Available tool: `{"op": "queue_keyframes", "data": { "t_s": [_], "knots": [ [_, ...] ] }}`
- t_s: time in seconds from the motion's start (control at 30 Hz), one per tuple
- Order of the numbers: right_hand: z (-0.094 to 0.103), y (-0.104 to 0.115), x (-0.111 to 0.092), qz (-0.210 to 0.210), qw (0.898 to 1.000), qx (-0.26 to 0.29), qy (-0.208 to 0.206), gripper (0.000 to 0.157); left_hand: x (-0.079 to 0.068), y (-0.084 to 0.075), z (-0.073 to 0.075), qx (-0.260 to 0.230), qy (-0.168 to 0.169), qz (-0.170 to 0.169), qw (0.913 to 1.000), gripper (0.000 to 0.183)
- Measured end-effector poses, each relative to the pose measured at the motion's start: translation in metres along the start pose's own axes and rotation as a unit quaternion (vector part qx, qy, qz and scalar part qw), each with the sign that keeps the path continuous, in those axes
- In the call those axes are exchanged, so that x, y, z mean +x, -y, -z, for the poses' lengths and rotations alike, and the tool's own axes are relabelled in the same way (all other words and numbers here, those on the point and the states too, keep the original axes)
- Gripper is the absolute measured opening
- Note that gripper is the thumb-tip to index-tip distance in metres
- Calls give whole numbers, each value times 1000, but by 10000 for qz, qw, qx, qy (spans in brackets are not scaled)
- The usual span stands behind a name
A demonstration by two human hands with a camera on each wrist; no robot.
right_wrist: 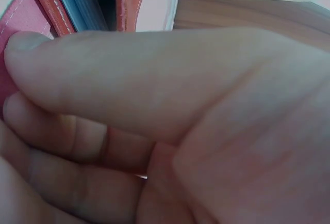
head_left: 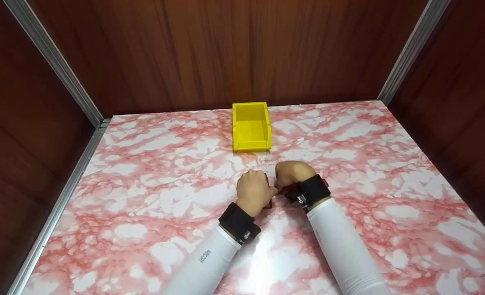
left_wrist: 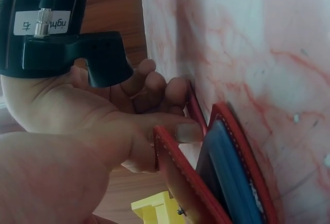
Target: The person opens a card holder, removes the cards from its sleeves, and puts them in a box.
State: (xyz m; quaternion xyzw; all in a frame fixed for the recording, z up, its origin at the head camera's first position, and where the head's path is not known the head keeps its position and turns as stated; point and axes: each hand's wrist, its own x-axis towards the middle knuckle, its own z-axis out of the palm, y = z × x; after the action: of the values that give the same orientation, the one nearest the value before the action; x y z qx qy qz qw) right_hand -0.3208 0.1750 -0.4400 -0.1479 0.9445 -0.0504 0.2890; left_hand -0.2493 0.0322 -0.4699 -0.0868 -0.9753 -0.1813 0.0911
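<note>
My left hand (head_left: 252,191) grips a red card holder (head_left: 269,203), mostly hidden behind the hand in the head view. The left wrist view shows the card holder (left_wrist: 249,168) standing partly spread, with pale stitching along its edges and bluish clear plastic sleeves (left_wrist: 230,170) between its covers. Close by on the right, my right hand (head_left: 294,173) bends inward at the wrist. Its thumb and fingers pinch a narrow red strap (right_wrist: 9,66) beside the sleeves, as the right wrist view shows. The strap's far end is out of sight.
Beyond the hands, a yellow open-front bin (head_left: 252,145) stands near the back edge of the red-and-white marbled table (head_left: 152,192). Brown wood-look panels (head_left: 209,53) with metal corner posts enclose the back and both sides.
</note>
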Motion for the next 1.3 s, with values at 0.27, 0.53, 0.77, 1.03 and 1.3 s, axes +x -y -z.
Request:
{"op": "queue_keyframes", "data": {
  "t_s": [0.27, 0.53, 0.77, 1.03, 1.3],
  "knots": [
    [-1, -1, 0, 48, 10000, 8, -41, 19, 10, 14, -2, -424, 289, 17, 9987, 33],
    [0, 0, -2, -205, 9997, 166, 19, 25, 16, 27, 42, -1185, 1188, 481, 9847, 35],
    [-1, -1, -2, -286, 9989, 357, 71, 24, 26, 78, 72, -1484, 2027, 935, 9634, 25],
    [0, -1, -2, -580, 9965, 561, 216, 22, 36, 127, 74, -1225, 2698, 1455, 9439, 16],
    [1, 1, -2, -447, 9980, 403, 182, 24, 47, 141, 43, -1083, 2751, 1701, 9400, 20]
  ]
}}
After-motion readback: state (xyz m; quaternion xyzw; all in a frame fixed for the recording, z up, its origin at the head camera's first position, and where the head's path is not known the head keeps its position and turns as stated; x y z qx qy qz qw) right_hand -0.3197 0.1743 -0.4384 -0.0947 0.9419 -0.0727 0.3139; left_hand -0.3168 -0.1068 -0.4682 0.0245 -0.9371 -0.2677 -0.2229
